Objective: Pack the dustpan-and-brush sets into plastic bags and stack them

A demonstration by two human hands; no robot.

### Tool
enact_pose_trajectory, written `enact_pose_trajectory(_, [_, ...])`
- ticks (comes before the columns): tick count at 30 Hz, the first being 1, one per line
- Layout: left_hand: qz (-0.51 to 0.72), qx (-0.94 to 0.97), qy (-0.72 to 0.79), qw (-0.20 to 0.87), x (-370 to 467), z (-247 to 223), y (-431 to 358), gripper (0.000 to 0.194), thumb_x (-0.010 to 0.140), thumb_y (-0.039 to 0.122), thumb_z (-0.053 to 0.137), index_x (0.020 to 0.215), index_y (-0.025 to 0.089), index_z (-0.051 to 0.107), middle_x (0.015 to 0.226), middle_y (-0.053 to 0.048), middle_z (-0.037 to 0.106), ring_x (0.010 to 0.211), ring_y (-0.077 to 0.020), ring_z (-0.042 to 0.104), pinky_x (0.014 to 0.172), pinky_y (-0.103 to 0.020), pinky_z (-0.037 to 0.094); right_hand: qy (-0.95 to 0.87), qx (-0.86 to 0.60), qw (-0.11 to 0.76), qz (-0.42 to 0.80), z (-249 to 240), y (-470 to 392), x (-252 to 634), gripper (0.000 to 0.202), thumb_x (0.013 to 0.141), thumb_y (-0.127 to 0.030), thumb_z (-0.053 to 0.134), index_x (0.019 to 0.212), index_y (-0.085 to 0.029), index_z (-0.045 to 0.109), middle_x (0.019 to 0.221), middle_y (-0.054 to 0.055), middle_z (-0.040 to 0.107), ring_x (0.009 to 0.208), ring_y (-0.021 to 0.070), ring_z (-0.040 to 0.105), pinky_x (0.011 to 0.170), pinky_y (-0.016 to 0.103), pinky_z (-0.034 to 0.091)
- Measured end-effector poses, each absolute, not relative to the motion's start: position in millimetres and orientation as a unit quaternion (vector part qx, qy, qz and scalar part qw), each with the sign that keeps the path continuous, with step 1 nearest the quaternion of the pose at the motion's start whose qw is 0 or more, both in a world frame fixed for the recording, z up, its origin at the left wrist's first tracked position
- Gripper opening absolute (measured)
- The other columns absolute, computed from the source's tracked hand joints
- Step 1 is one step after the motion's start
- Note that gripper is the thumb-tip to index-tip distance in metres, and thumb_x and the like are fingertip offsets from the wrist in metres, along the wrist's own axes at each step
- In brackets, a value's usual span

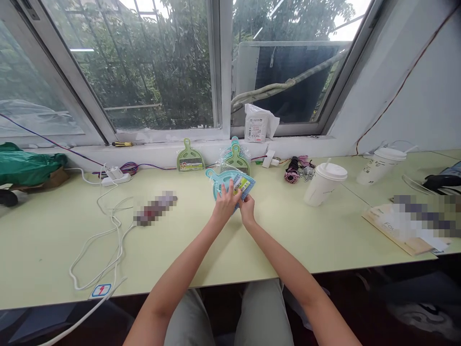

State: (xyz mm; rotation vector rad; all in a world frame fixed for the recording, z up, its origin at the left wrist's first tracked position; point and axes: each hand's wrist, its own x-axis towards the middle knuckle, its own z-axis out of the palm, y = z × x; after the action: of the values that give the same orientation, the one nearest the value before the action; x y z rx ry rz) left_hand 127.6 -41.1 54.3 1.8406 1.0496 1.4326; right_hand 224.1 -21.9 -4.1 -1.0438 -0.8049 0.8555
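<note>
A light blue dustpan with a blue brush and a yellow-green label (219,179) is tilted above the middle of the table. Across its face lies my left hand (226,199), fingers spread over the pan and label. My right hand (247,209) pinches the lower right edge, its fingers closed there. Behind it, a stack of green and teal dustpans in clear plastic (236,153) leans against the wall under the window. A single green dustpan (190,157) stands to the left of that stack.
White cups (325,185) with lids and straws stand at the right, near a paper envelope (396,229). Tied cords (292,170) lie behind. At left are a power strip (115,179), loose white cable (117,230) and a green bag (29,166). A white package (256,126) rests on the sill.
</note>
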Motion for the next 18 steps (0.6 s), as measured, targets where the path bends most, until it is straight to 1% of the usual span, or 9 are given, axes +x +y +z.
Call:
enact_pose_trajectory(2, [0.571,0.658,0.364,0.331,129.1,54.7,-44.8,0.011,0.076,0.029,0.064,0.086,0.025,0.063,0.139,-0.009,0.046,0.140,-0.0338,0.019,0.111,-0.059,0.012,-0.358,-0.467,0.706,0.394,-4.0,-22.1,224.1,0.036,0.060,-0.043,0.072,0.082,-0.016,0.064,0.074,0.003,0.068,0.070,0.0169,0.058,0.059,0.026,0.048])
enact_pose_trajectory(4, [0.592,0.632,0.347,0.360,130.4,52.0,-47.7,0.011,0.077,0.032,0.062,0.082,0.023,0.061,0.141,-0.009,0.044,0.142,-0.0316,0.013,0.111,-0.059,0.008,-0.349,-0.459,0.710,0.405,-4.6,-22.0,223.9,0.037,0.059,-0.044,0.072,0.083,-0.016,0.064,0.075,0.003,0.069,0.072,0.0175,0.059,0.060,0.026,0.048])
enact_pose_trajectory(8, [0.596,0.615,0.357,0.375,134.1,37.2,-51.4,0.020,0.080,0.035,0.057,0.094,0.021,0.062,0.144,-0.013,0.040,0.142,-0.0285,0.004,0.110,-0.058,0.016,-0.320,-0.440,0.728,0.417,-8.4,-19.7,225.0,0.044,0.058,-0.045,0.074,0.088,-0.015,0.063,0.083,0.005,0.069,0.075,0.0184,0.062,0.062,0.028,0.050])
enact_pose_trajectory(9, [0.590,0.615,0.363,0.376,135.2,32.9,-52.8,0.023,0.080,0.034,0.057,0.097,0.021,0.062,0.144,-0.014,0.040,0.142,-0.0289,0.004,0.110,-0.058,0.017,-0.317,-0.439,0.730,0.417,-9.4,-18.9,225.8,0.045,0.057,-0.045,0.074,0.088,-0.015,0.063,0.085,0.006,0.070,0.076,0.0185,0.062,0.062,0.028,0.050])
enact_pose_trajectory(11, [0.572,0.632,0.366,0.374,136.4,26.2,-57.1,0.026,0.081,0.032,0.056,0.103,0.020,0.062,0.143,-0.015,0.041,0.142,-0.0303,0.006,0.110,-0.058,0.012,-0.315,-0.437,0.733,0.415,-10.4,-17.6,228.4,0.045,0.057,-0.044,0.075,0.088,-0.015,0.062,0.087,0.007,0.070,0.077,0.0189,0.063,0.064,0.029,0.051])
enact_pose_trajectory(13, [0.555,0.658,0.353,0.368,135.2,23.6,-62.2,0.028,0.081,0.030,0.056,0.107,0.021,0.062,0.142,-0.014,0.042,0.142,-0.0305,0.011,0.112,-0.056,0.006,-0.307,-0.427,0.742,0.416,-9.1,-17.3,232.2,0.045,0.058,-0.043,0.075,0.090,-0.015,0.062,0.091,0.008,0.070,0.080,0.0197,0.063,0.066,0.030,0.052])
enact_pose_trajectory(14, [0.554,0.667,0.345,0.360,133.4,24.1,-63.8,0.029,0.080,0.029,0.058,0.108,0.022,0.062,0.143,-0.013,0.042,0.141,-0.0299,0.014,0.113,-0.054,0.005,-0.301,-0.420,0.747,0.418,-7.5,-17.6,234.4,0.046,0.059,-0.043,0.075,0.092,-0.015,0.061,0.094,0.008,0.069,0.083,0.0203,0.064,0.067,0.031,0.052])
enact_pose_trajectory(16, [0.583,0.654,0.351,0.332,127.7,28.1,-62.3,0.038,0.077,0.030,0.062,0.115,0.024,0.058,0.147,-0.011,0.035,0.141,-0.0281,0.016,0.114,-0.049,0.010,-0.287,-0.404,0.757,0.425,-2.9,-18.9,238.3,0.049,0.060,-0.042,0.076,0.098,-0.016,0.060,0.101,0.009,0.068,0.088,0.0215,0.064,0.070,0.032,0.053])
enact_pose_trajectory(18, [0.647,0.584,0.385,0.305,121.6,34.1,-52.9,0.059,0.075,0.034,0.067,0.129,0.027,0.045,0.154,-0.009,0.020,0.142,-0.0265,0.014,0.113,-0.046,0.018,-0.282,-0.387,0.761,0.437,2.0,-20.7,240.1,0.051,0.060,-0.041,0.077,0.101,-0.017,0.059,0.104,0.010,0.067,0.092,0.0222,0.064,0.072,0.034,0.054])
